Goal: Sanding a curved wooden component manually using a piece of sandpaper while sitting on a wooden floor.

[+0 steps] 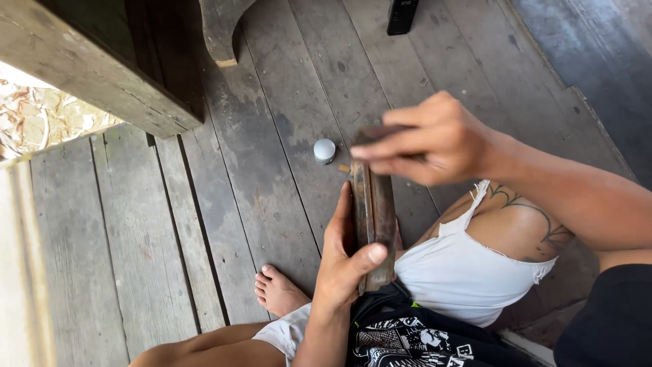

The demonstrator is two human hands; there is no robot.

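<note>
My left hand point(343, 261) grips a long, narrow, dark brown wooden piece point(373, 217) held on edge over my lap, thumb across its near end. My right hand point(424, 141) hovers at the piece's far end, fingers pinched on a small flat dark object point(380, 132) that is blurred by motion; I cannot tell what it is. A small white round-topped cap or bottle point(324, 150) stands on the floor just left of the far end.
I sit on a weathered grey plank floor point(204, 224), one bare foot point(277, 291) out front. A heavy wooden beam point(102, 68) crosses the upper left. A black rectangular device point(401, 15) lies at the top. A step edge point(598, 115) runs at right.
</note>
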